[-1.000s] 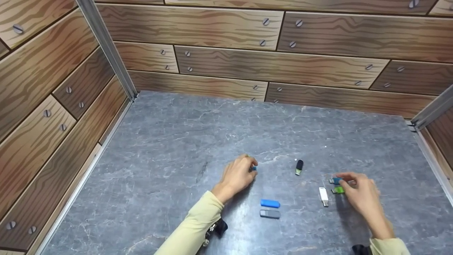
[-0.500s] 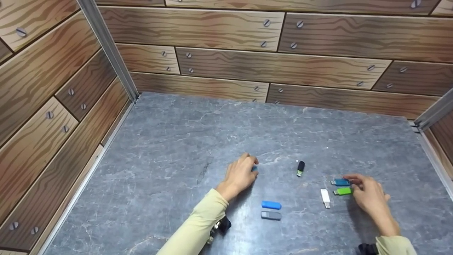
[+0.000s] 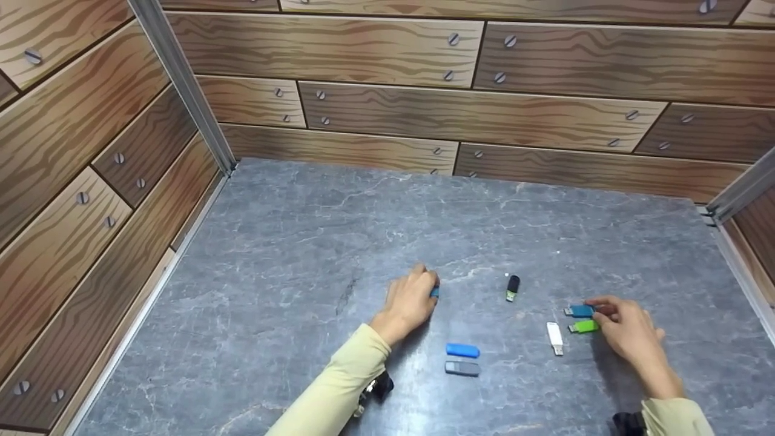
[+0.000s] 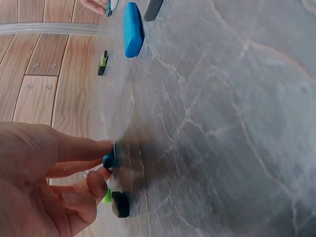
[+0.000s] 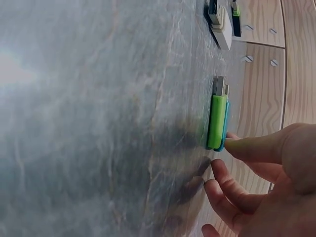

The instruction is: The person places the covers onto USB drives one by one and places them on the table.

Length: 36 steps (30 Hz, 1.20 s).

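My left hand [image 3: 407, 303] rests low over the table and pinches a small teal piece [image 4: 108, 159] between thumb and fingertips. Beside those fingers, the left wrist view has a black piece [image 4: 120, 204] and a bit of bright green. At the right, my right hand [image 3: 633, 330] has thumb and forefinger at the right end of a teal USB drive [image 3: 580, 311], pinching it as it lies flat. A green USB drive [image 3: 584, 327] lies parallel, just nearer. Both metal plugs point left. The right hand's other fingers are loosely bent in the right wrist view [image 5: 237, 192].
Left of the teal and green drives lies a white USB drive [image 3: 554, 338]. A black-and-green drive [image 3: 513, 288] is farther back. Between the forearms lie a blue piece [image 3: 462, 350] and a grey piece [image 3: 462, 368]. Wood-patterned walls [image 3: 363, 109] border the grey table [image 3: 290, 242].
The right hand has shifted slightly right, uncovering more of the teal and green drives; its thumb then moved back toward the teal drive's end. The left hand has barely moved.
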Motion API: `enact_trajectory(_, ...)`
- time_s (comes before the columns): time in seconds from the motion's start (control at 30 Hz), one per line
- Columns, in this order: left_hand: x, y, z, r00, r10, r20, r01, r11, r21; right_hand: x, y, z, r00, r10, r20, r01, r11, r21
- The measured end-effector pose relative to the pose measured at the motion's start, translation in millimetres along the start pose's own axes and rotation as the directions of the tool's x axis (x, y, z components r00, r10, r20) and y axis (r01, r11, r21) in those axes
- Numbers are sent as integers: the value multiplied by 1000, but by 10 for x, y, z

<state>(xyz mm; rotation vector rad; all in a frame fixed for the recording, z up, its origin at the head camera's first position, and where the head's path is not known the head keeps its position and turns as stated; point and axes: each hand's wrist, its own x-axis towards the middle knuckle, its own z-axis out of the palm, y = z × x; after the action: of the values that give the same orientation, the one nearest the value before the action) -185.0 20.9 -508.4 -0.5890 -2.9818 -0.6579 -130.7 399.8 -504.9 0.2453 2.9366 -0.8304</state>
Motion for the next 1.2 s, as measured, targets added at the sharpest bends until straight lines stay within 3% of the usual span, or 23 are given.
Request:
enact_trajectory(0.33, -10, 14, 35, 999, 31, -26, -30, 999, 32, 66, 37, -30, 999, 22, 37, -22, 1000, 6)
enact_trajectory(0.6, -6, 31, 22, 1000, 22, 7, -22, 999, 29, 75, 41, -46, 998, 44, 51, -44, 999, 11)
enact_trajectory(1.2, -44, -43, -120, 999, 23, 36, -16, 981, -192, 142, -41, -25, 994, 95, 57, -94, 995, -29)
